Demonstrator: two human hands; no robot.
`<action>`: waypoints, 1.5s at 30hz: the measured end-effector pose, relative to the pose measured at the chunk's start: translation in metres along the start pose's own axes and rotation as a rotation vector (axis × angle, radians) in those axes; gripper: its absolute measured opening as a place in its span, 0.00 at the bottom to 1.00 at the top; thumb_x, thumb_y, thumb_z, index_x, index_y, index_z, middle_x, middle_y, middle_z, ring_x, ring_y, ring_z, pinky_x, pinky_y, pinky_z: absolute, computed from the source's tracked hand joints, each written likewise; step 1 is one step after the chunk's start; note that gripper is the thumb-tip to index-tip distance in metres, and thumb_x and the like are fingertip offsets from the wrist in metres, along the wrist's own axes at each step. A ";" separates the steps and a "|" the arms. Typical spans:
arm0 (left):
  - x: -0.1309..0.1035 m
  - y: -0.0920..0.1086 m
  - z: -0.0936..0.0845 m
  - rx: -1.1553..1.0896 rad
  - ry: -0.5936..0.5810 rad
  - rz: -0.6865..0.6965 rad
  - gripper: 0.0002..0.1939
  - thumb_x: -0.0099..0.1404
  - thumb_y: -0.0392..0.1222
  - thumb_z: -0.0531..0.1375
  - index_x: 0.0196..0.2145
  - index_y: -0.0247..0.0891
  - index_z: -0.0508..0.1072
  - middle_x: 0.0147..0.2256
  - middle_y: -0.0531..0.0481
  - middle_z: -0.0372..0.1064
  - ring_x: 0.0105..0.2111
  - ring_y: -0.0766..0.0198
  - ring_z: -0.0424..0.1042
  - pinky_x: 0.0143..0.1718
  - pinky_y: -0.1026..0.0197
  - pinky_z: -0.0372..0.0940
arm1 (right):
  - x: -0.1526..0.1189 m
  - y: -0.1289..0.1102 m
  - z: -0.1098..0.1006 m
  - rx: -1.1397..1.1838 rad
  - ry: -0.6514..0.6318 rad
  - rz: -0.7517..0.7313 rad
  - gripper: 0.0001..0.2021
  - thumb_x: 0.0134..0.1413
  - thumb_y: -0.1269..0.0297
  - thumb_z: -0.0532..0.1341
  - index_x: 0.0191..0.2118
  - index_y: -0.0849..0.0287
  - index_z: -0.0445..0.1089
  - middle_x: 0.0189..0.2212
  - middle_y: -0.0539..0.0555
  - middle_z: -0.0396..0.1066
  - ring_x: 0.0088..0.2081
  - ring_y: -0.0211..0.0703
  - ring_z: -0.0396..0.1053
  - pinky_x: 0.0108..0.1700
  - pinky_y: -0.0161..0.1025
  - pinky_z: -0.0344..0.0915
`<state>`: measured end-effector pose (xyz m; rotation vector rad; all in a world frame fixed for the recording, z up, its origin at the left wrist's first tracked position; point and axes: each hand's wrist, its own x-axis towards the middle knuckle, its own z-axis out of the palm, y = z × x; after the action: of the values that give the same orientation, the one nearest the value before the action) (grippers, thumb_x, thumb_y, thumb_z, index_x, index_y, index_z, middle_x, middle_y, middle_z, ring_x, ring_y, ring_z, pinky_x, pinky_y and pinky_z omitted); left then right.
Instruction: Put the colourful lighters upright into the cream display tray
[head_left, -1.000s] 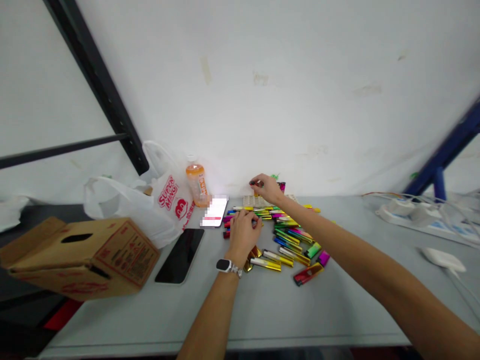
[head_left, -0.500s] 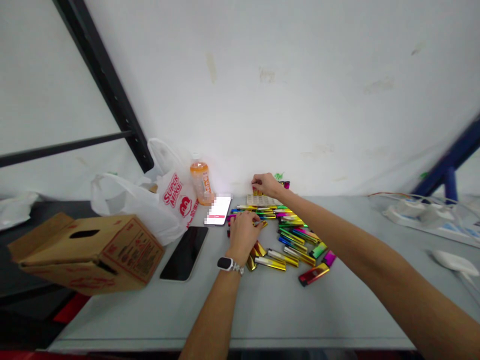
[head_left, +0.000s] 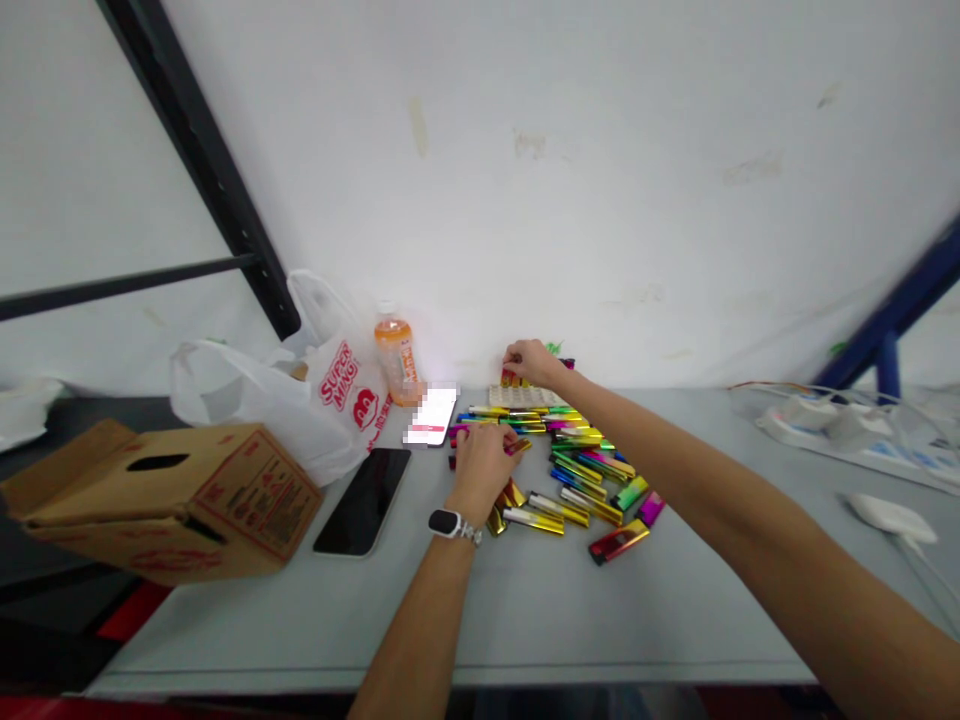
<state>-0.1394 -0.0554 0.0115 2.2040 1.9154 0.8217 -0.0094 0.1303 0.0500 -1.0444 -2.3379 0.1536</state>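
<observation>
Shiny, many-coloured cigarette lighters (head_left: 592, 465) lie spread over the grey tabletop. Among them, at the left of the pile, is my left hand (head_left: 484, 462), its fingers closed on a lighter (head_left: 519, 446) with a reddish-gold body. A watch (head_left: 445, 522) is on that wrist. At the back, my right hand (head_left: 534, 363) reaches over a pale tray (head_left: 525, 397) with a grid of holes. Its fingers are pinched at the top of an upright gold and red lighter (head_left: 508, 378) in the tray. More upright lighters are partly hidden behind that hand.
To the left are a cardboard box (head_left: 255, 490), a white plastic bag (head_left: 300, 420), a black phone (head_left: 363, 502), an orange drink bottle (head_left: 397, 360) and a lit phone (head_left: 433, 415). A power strip (head_left: 862, 435) and white charger (head_left: 892, 518) lie right. A wall stands behind.
The view has shifted slightly, moving everything a little left and up in the picture. Both hands stay in nearly the same places, the right at the tray and the left in the pile.
</observation>
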 end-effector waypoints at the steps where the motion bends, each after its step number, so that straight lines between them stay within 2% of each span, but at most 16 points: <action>1: 0.000 0.001 0.000 0.012 -0.002 0.004 0.05 0.56 0.39 0.68 0.33 0.41 0.79 0.35 0.45 0.78 0.43 0.48 0.72 0.48 0.48 0.60 | 0.001 0.001 -0.002 -0.005 -0.026 -0.007 0.05 0.50 0.74 0.63 0.30 0.63 0.78 0.29 0.56 0.77 0.29 0.39 0.69 0.34 0.34 0.62; 5: -0.001 0.002 0.003 0.025 0.020 0.064 0.05 0.59 0.41 0.66 0.35 0.41 0.78 0.36 0.45 0.78 0.42 0.49 0.73 0.48 0.50 0.60 | 0.004 0.002 -0.006 -0.012 -0.096 -0.003 0.08 0.52 0.74 0.62 0.32 0.62 0.80 0.28 0.54 0.76 0.29 0.39 0.69 0.37 0.35 0.63; 11: 0.000 0.006 0.003 -0.081 0.028 0.123 0.07 0.65 0.41 0.61 0.40 0.41 0.77 0.41 0.45 0.77 0.43 0.53 0.73 0.49 0.52 0.62 | -0.005 -0.011 -0.007 -0.274 -0.068 -0.103 0.13 0.61 0.67 0.58 0.45 0.59 0.80 0.43 0.61 0.70 0.45 0.47 0.67 0.49 0.41 0.60; 16: 0.002 0.005 0.005 -0.268 0.088 0.162 0.11 0.69 0.40 0.56 0.46 0.39 0.75 0.46 0.43 0.73 0.47 0.54 0.72 0.50 0.52 0.65 | -0.020 -0.022 -0.010 -0.410 -0.112 -0.016 0.18 0.65 0.63 0.54 0.54 0.55 0.75 0.46 0.64 0.63 0.50 0.55 0.62 0.50 0.46 0.58; 19: 0.005 0.004 0.010 -0.400 0.160 0.193 0.10 0.70 0.39 0.55 0.44 0.39 0.75 0.45 0.44 0.73 0.47 0.57 0.72 0.53 0.53 0.65 | -0.030 -0.025 -0.013 -0.410 -0.119 0.005 0.21 0.66 0.63 0.53 0.62 0.57 0.67 0.47 0.66 0.63 0.49 0.56 0.62 0.51 0.48 0.57; 22: 0.008 0.005 0.014 -0.530 0.217 0.164 0.07 0.68 0.37 0.58 0.42 0.38 0.74 0.43 0.44 0.74 0.46 0.58 0.73 0.54 0.52 0.65 | -0.049 -0.029 -0.017 -0.237 -0.008 0.066 0.24 0.68 0.61 0.51 0.65 0.62 0.60 0.45 0.64 0.66 0.46 0.51 0.64 0.51 0.44 0.58; 23: 0.009 0.007 0.015 -0.582 0.228 0.139 0.07 0.66 0.37 0.60 0.42 0.38 0.74 0.42 0.45 0.75 0.45 0.58 0.74 0.53 0.52 0.66 | -0.059 -0.031 -0.019 -0.147 0.030 0.084 0.22 0.69 0.60 0.49 0.63 0.62 0.63 0.43 0.62 0.67 0.45 0.49 0.65 0.50 0.42 0.58; 25: 0.010 0.010 0.018 -0.712 0.233 0.089 0.10 0.62 0.38 0.64 0.42 0.37 0.73 0.41 0.45 0.76 0.44 0.58 0.75 0.51 0.53 0.68 | -0.083 -0.037 -0.023 0.009 0.052 0.080 0.20 0.70 0.57 0.47 0.50 0.61 0.72 0.38 0.58 0.69 0.43 0.46 0.65 0.49 0.40 0.58; 28: 0.010 0.017 0.021 -0.932 0.213 0.057 0.15 0.58 0.38 0.67 0.43 0.37 0.71 0.41 0.45 0.76 0.42 0.59 0.76 0.46 0.56 0.70 | -0.123 -0.049 -0.027 0.183 0.087 0.086 0.22 0.70 0.52 0.46 0.38 0.59 0.73 0.33 0.55 0.69 0.38 0.44 0.65 0.44 0.39 0.59; 30: 0.009 0.023 0.023 -1.050 0.193 0.054 0.18 0.56 0.38 0.68 0.44 0.36 0.70 0.41 0.45 0.76 0.40 0.60 0.76 0.42 0.58 0.71 | -0.146 -0.058 -0.028 0.311 0.090 0.100 0.24 0.68 0.48 0.47 0.34 0.59 0.71 0.32 0.54 0.69 0.37 0.43 0.64 0.42 0.39 0.58; 32: 0.007 0.028 0.024 -1.116 0.156 0.058 0.21 0.56 0.40 0.68 0.47 0.37 0.68 0.39 0.46 0.77 0.36 0.62 0.76 0.39 0.60 0.70 | -0.162 -0.064 -0.030 0.492 0.103 0.165 0.23 0.66 0.44 0.49 0.35 0.58 0.70 0.30 0.52 0.70 0.35 0.43 0.65 0.39 0.38 0.59; 35: 0.003 0.038 0.021 -1.108 0.075 0.090 0.22 0.60 0.44 0.66 0.50 0.38 0.67 0.34 0.49 0.76 0.29 0.65 0.74 0.33 0.62 0.68 | -0.174 -0.069 -0.032 0.758 0.063 0.236 0.25 0.63 0.39 0.51 0.36 0.58 0.69 0.27 0.50 0.69 0.31 0.42 0.65 0.35 0.38 0.60; 39: -0.003 0.050 0.014 -1.001 -0.060 0.147 0.23 0.64 0.44 0.62 0.56 0.39 0.66 0.30 0.52 0.75 0.27 0.65 0.73 0.32 0.62 0.66 | -0.176 -0.072 -0.029 0.990 -0.010 0.344 0.32 0.60 0.34 0.46 0.25 0.58 0.66 0.20 0.50 0.65 0.24 0.40 0.62 0.28 0.38 0.58; 41: -0.005 0.052 0.011 -0.945 -0.047 0.170 0.25 0.64 0.41 0.62 0.58 0.41 0.65 0.39 0.48 0.76 0.35 0.62 0.75 0.38 0.60 0.67 | -0.176 -0.073 -0.024 1.091 0.026 0.435 0.33 0.58 0.31 0.46 0.22 0.57 0.62 0.16 0.49 0.60 0.20 0.37 0.57 0.23 0.37 0.54; 43: -0.006 0.051 0.009 -0.856 0.019 0.194 0.27 0.62 0.41 0.63 0.58 0.42 0.65 0.51 0.45 0.73 0.46 0.59 0.73 0.44 0.59 0.66 | -0.175 -0.075 -0.020 1.212 0.077 0.522 0.31 0.55 0.31 0.50 0.20 0.56 0.57 0.14 0.45 0.52 0.17 0.34 0.49 0.20 0.35 0.48; 45: -0.005 0.047 0.007 -0.741 0.089 0.202 0.26 0.62 0.42 0.64 0.57 0.42 0.66 0.56 0.44 0.69 0.50 0.57 0.70 0.45 0.58 0.65 | -0.176 -0.075 -0.019 1.343 0.079 0.588 0.32 0.53 0.30 0.52 0.18 0.55 0.53 0.13 0.43 0.46 0.16 0.31 0.42 0.19 0.34 0.41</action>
<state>-0.0945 -0.0677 0.0234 1.9052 1.1306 1.3966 0.0458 -0.0496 0.0111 -0.8644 -1.2232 1.5719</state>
